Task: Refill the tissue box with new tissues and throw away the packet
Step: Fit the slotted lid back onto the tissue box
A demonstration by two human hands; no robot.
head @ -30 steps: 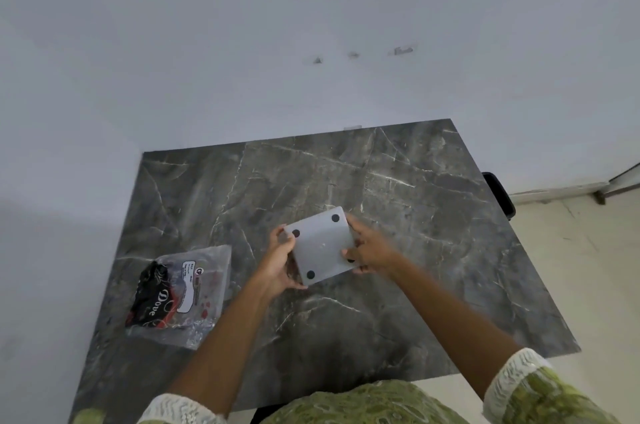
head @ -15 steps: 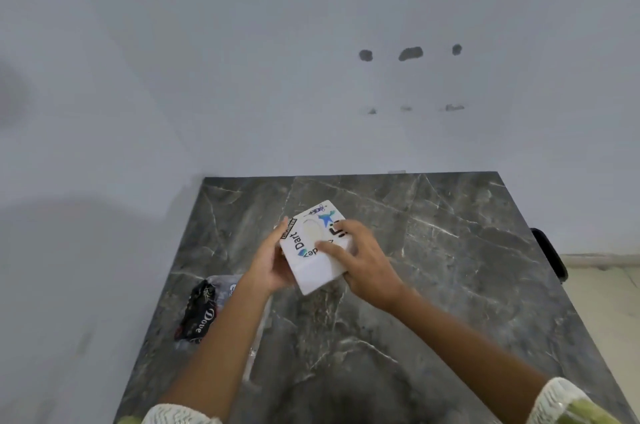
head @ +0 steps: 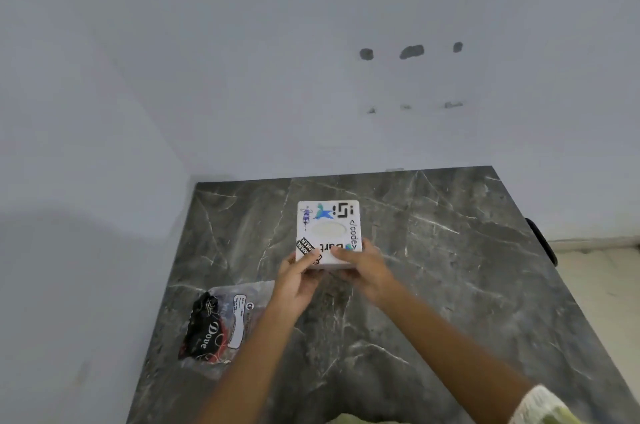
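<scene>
Tissue box (head: 328,233), white and covered in stickers, is held top side up at the middle of the dark marble desk (head: 450,250), its near edge gripped from both sides; whether its base rests on the desk cannot be told. The left hand (head: 298,280) is closed on the near left corner with the thumb laid over the top face, and the right hand (head: 363,267) is closed on the near right corner in the same way. Through the oval opening in the top a pale surface is seen, but no tissue is drawn up through it, so it cannot be told with certainty whether the box is filled; the refill is judged to be done or nearly so. The tissue packet (head: 221,326), a clear plastic wrapper with a black and red printed panel, lies flat and crumpled on the near left part of the desk, well apart from the box, and appears empty. It has not yet been thrown away, so that step is judged to be left. No bin is in view.
</scene>
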